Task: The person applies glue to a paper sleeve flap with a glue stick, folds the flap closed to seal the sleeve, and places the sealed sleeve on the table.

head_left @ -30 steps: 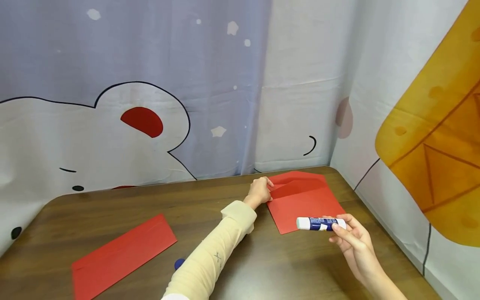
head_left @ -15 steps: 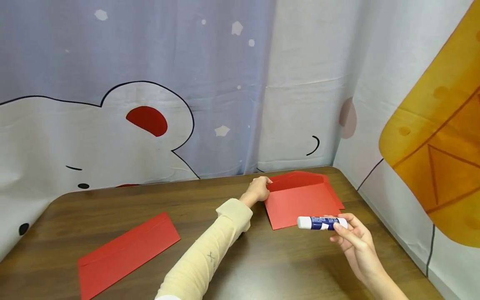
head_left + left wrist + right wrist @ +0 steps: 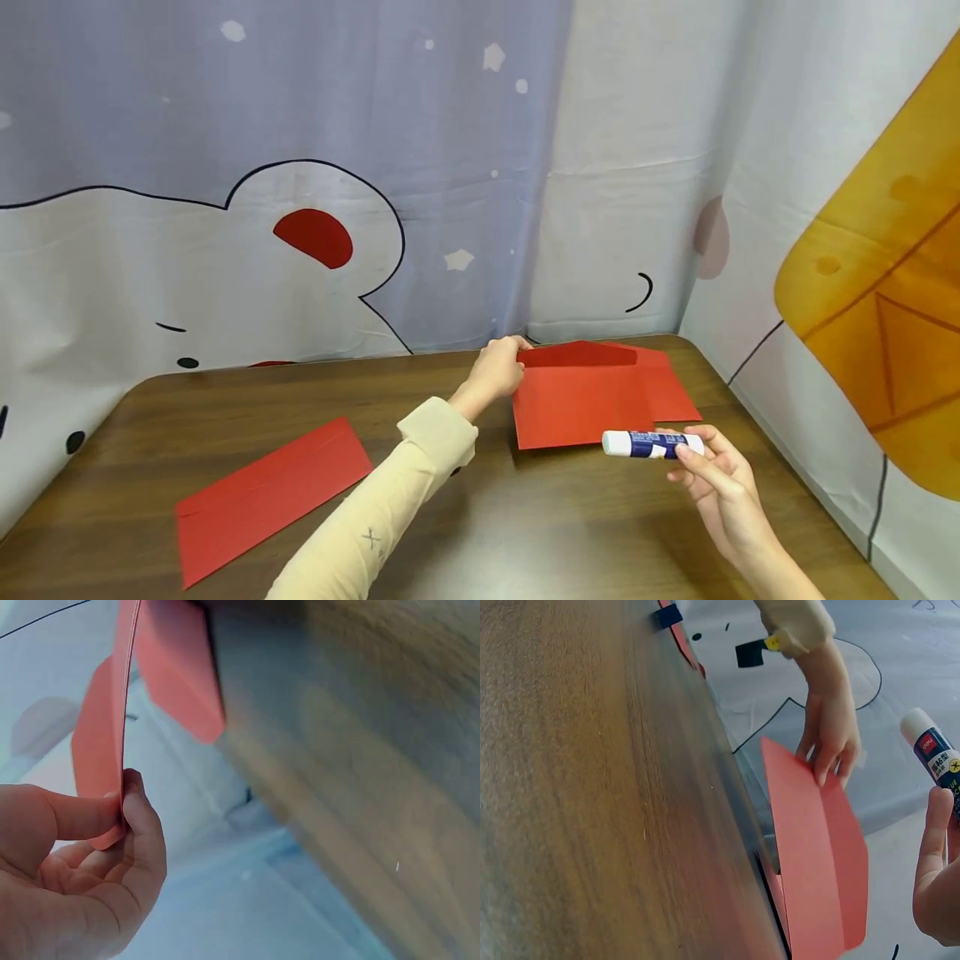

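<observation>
My left hand [image 3: 497, 369] pinches the left edge of a red envelope [image 3: 577, 407], its flap standing open at the back. In the left wrist view, thumb and fingers squeeze the envelope [image 3: 120, 750] near its fold, and it is lifted off the table. A second red envelope [image 3: 671, 387] lies behind it at the right. My right hand [image 3: 723, 492] holds a glue stick [image 3: 652, 444] level in front of the lifted envelope, its white end pointing left. The right wrist view shows the glue stick's label [image 3: 937, 754] and the lifted envelope [image 3: 810, 847] with its flap.
Another red envelope [image 3: 273, 496] lies closed on the left of the brown wooden table [image 3: 525, 533]. A small dark blue cap [image 3: 667, 616] rests on the table in the right wrist view. A printed curtain [image 3: 465, 167] hangs along the table's back and right edges.
My left hand has drawn the envelope left and up, off the other one, which now shows at its right. The right hand keeps holding the glue stick. The whole view shifts slightly.
</observation>
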